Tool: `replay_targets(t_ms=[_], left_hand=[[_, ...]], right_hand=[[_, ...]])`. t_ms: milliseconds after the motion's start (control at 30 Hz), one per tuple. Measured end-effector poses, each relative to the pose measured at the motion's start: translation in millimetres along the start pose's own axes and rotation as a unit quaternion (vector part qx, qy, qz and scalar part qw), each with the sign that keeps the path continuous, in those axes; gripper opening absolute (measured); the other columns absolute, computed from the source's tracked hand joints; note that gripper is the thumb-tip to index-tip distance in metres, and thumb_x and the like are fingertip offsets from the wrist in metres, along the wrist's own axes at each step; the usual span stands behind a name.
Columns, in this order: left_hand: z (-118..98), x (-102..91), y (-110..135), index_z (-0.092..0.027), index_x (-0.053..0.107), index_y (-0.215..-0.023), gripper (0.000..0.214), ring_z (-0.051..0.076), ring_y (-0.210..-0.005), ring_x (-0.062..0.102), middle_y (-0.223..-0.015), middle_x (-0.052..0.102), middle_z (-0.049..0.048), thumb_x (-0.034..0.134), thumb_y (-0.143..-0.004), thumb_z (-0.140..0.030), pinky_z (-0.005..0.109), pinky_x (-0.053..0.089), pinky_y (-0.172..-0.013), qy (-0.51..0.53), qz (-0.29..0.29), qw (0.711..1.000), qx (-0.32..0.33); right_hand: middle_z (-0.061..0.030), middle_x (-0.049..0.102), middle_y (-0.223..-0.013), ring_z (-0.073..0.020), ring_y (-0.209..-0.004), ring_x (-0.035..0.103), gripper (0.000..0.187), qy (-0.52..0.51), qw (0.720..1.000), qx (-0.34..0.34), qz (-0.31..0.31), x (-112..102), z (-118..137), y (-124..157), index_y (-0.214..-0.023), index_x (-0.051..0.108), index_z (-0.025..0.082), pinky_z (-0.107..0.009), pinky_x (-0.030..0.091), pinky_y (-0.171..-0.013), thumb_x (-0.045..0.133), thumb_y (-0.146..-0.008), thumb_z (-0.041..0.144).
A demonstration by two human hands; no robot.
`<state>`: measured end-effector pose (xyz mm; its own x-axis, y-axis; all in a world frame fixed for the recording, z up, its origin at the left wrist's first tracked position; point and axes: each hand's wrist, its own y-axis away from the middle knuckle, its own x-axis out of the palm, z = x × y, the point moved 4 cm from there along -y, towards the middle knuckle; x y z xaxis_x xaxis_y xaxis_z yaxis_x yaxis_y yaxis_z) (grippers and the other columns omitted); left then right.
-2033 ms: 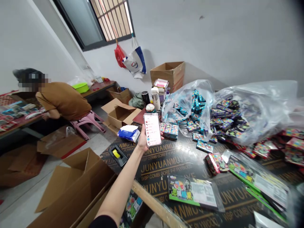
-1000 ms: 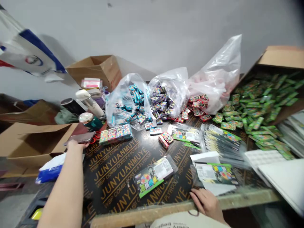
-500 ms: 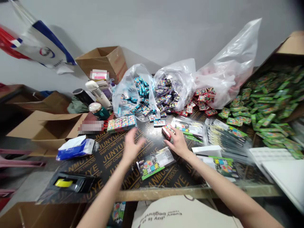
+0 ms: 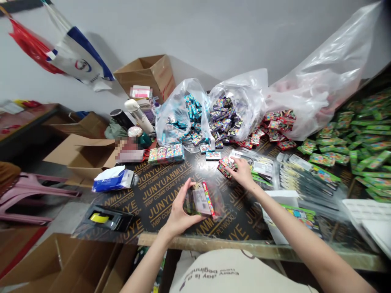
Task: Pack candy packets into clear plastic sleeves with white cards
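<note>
My left hand [image 4: 179, 213] grips a clear plastic pouch [image 4: 200, 199] by its sides, thumb below and fingers above. The pouch has a printed front with a white panel, and a bright red-edged strip shows along its right side; whether that lies inside is unclear. Farther up the table, my right hand [image 4: 242, 175] has its fingers closed on a small red candy box [image 4: 226, 167]. Just beyond it lies a single blue candy box [image 4: 213, 156]. To the left stands a row of blue-sided candy boxes [image 4: 165, 154].
Plastic bags hold blue boxes [image 4: 192, 108], purple boxes [image 4: 224, 116] and red boxes [image 4: 279, 122] along the wall. Green boxes [image 4: 369, 138] are heaped at right near stacked flat pouches [image 4: 302, 177]. A tape dispenser [image 4: 106, 217] and a blue-white packet [image 4: 113, 179] lie at left.
My left hand has come down to the pouch, which lay flat before, and now holds it bent and raised. My right hand stays at the red box. The camera view has shifted left.
</note>
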<state>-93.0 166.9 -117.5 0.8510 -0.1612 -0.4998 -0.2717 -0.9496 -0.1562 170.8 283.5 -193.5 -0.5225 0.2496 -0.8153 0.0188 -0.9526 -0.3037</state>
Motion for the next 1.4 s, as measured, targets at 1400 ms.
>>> replay_targets(t_ms=[1400], left_hand=[[43,96.1,-9,-0.016,0.046,-0.125,0.075,0.029,-0.111,0.043,-0.115,0.053,0.0111,0.056,-0.051,-0.024,0.044,0.019,-0.103,-0.380,0.221,0.898,-0.033]], right_hand=[[-0.0252,0.042,-0.120,-0.0373,-0.110,0.039,0.074,0.034,0.817,0.490,-0.303,-192,-230,-2,-0.124,0.036,0.012,-0.054,0.026,-0.086,0.067,-0.060,0.033]])
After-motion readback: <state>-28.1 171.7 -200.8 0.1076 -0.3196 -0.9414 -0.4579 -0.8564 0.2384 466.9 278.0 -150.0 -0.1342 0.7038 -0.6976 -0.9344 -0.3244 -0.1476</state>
